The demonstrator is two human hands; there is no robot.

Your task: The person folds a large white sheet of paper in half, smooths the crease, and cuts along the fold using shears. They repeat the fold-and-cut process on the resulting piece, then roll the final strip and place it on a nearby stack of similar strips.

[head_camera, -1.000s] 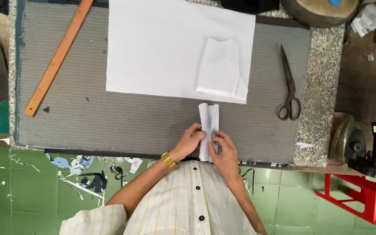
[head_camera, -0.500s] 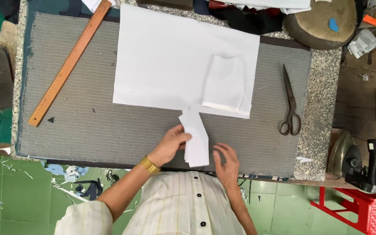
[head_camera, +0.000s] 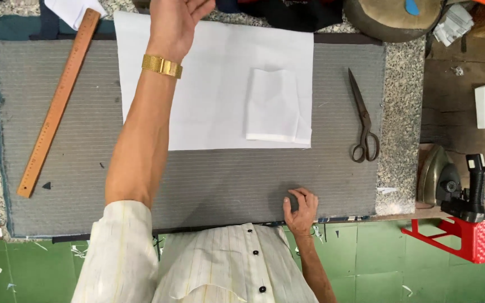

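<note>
My left hand (head_camera: pixel 176 22) reaches far across the table, over the back edge of a large white fabric sheet (head_camera: pixel 209 101). Its fingers are spread and nothing shows in it. A gold watch band sits on that wrist. My right hand (head_camera: pixel 301 209) rests with curled fingers on the grey ribbed mat (head_camera: pixel 197 179) near the front edge, holding nothing. A smaller folded white piece (head_camera: pixel 276 106) lies on the right part of the sheet, apart from both hands.
Dark scissors (head_camera: pixel 363 120) lie right of the sheet. A wooden ruler (head_camera: pixel 57 106) lies slanted at the left. A white scrap (head_camera: pixel 71 10) is at the back left. An iron (head_camera: pixel 442 177) and a red basket (head_camera: pixel 478 241) stand off the table's right end.
The narrow folded white strip that both hands held at the front edge is gone from view. My left arm has stretched toward the back. My right hand stayed near the front edge.
</note>
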